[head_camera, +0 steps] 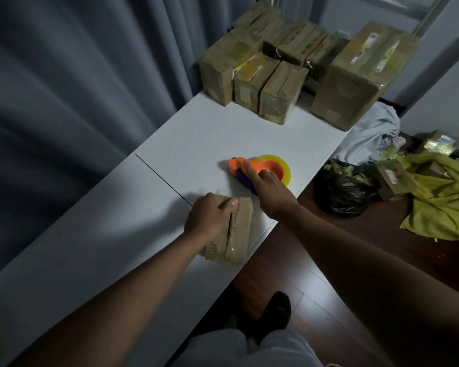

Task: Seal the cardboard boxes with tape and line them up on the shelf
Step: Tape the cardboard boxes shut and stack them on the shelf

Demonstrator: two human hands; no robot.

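The left hand (206,217) grips a small box (235,230) lying on the white tabletop (186,144) near its front edge, thumb on the top seam. The right hand (269,188) closes on the orange tape dispenser (260,168) just beyond the box, forefinger stretched along it. More boxes (263,75) stand grouped at the tabletop's far end.

Grey curtains (64,88) hang left; a black bag (345,189) and yellow cloth (440,202) lie on the floor.
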